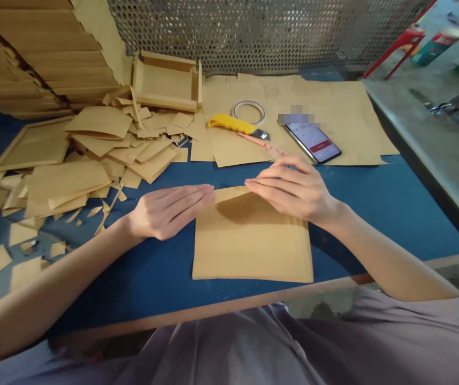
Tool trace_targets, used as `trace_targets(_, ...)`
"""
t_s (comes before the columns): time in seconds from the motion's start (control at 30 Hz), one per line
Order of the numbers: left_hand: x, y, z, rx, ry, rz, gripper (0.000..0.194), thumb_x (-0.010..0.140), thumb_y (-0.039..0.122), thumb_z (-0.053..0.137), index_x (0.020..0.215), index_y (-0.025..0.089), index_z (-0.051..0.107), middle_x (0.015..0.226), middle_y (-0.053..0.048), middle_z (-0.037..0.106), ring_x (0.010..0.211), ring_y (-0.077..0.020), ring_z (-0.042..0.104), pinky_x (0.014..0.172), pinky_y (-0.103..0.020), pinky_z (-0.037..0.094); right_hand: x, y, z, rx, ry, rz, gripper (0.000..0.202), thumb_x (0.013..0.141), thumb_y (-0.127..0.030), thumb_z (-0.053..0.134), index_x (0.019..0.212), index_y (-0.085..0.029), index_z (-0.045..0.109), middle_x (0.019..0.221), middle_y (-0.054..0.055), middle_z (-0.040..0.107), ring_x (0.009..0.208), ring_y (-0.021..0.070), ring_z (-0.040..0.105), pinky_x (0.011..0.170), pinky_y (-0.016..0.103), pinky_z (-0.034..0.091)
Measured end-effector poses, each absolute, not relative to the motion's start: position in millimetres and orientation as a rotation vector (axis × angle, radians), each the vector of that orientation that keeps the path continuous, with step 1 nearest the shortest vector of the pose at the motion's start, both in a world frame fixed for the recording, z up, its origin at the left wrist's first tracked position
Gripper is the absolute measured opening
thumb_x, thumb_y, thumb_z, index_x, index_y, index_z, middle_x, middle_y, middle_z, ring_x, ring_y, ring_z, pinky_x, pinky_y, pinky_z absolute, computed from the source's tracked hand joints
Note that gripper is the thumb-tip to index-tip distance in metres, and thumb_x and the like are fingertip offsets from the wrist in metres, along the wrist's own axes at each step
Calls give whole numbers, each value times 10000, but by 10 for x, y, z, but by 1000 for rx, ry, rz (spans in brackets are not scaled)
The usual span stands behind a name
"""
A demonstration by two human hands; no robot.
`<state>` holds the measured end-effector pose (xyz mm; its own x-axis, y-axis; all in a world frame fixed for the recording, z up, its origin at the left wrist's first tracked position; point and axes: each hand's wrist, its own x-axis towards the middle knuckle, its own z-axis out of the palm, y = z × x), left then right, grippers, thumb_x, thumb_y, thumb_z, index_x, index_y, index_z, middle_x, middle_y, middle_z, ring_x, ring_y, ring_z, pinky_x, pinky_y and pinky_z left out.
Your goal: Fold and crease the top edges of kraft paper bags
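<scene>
A brown cardboard piece with folded edges lies flat before me on the blue table, near its front edge. At its far left corner, my left hand has its fingers pressed together, the tips on the cardboard's edge and the thumb hidden. Along the far edge, my right hand pinches the rim with bent fingers, its palm above the right corner. A shadow falls on the cardboard between the hands. Just beyond them are a yellow box cutter, a pink pen-like stick and a roll of tape.
Cardboard scraps are heaped on the left, beside a tall stack of cardboard. A shallow cardboard tray stands at the back. A phone rests on flat cardboard sheets. A perforated metal panel closes the rear.
</scene>
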<state>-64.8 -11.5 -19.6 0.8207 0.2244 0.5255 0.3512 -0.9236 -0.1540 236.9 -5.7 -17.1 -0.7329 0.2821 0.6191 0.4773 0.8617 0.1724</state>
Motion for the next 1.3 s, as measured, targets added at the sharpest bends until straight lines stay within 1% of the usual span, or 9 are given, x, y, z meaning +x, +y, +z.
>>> trace_targets(0.17,-580,-100,-155,-2554,-279,-858,310,885,43,616,1193,78,629,1089,-123,736,1019,-194,714,943,-278,582,2376,-80,-157,-354,-2380,-677,232,869,-75,656,1069,-185,698,1002,25,778,909,144,708,843,325,549)
trace_targets(0.3,-527,-130,-195,-2573,-311,-909,293,851,58,678,1142,81,651,1069,-103,747,974,-180,728,934,-276,588,2346,-88,-173,-347,-2350,-687,231,873,-77,654,1070,-191,693,1007,15,779,906,130,710,823,307,550)
trace_targets(0.43,-483,-197,-206,-2641,-499,-1010,229,864,86,670,1082,155,688,1015,-26,768,881,-150,746,896,-241,593,2342,-46,-195,-488,-2384,-377,182,916,-138,610,1042,-230,704,921,-14,783,844,128,713,837,326,536)
trace_targets(0.5,-449,-235,-170,-2735,-775,-1006,152,903,158,627,998,225,725,928,22,780,803,-140,751,809,-217,605,2361,-15,-186,-659,-2415,-91,157,942,-234,579,981,-266,728,855,-20,778,767,147,702,856,379,524)
trace_targets(0.57,-408,-265,-107,-2832,-1161,-982,168,928,256,584,916,277,750,856,37,780,749,-148,746,735,-225,604,2391,11,-164,-826,-2400,191,177,936,-325,578,907,-287,749,814,-8,771,705,172,676,896,440,501)
trace_targets(0.67,-350,-276,-4,-2911,-1586,-1077,198,898,367,596,828,280,760,801,27,773,689,-160,720,676,-240,590,2436,29,-124,-968,-2315,449,181,892,-372,619,808,-294,758,743,3,750,695,199,643,937,480,470)
trace_targets(0.97,-252,-174,59,-3268,-1960,-1126,207,823,340,625,781,169,733,758,-10,746,708,-154,689,657,-194,555,2436,29,-95,-926,-2305,630,158,862,-313,648,765,-262,762,734,18,726,838,218,628,904,429,461)
trace_targets(1.17,-297,-139,10,-3214,-2066,-1204,220,803,359,671,789,152,744,760,-33,751,701,-165,697,632,-201,557,2516,74,46,-1184,-2320,837,234,847,-415,650,791,-221,768,759,41,739,681,183,624,697,351,477)
trace_targets(1.3,-393,-59,-50,-3220,-2168,-1221,221,789,384,703,835,180,775,812,-35,770,747,-180,717,677,-219,584,2646,133,97,-1291,-2276,870,270,803,-490,679,767,-234,759,758,29,735,696,187,630,717,369,487)
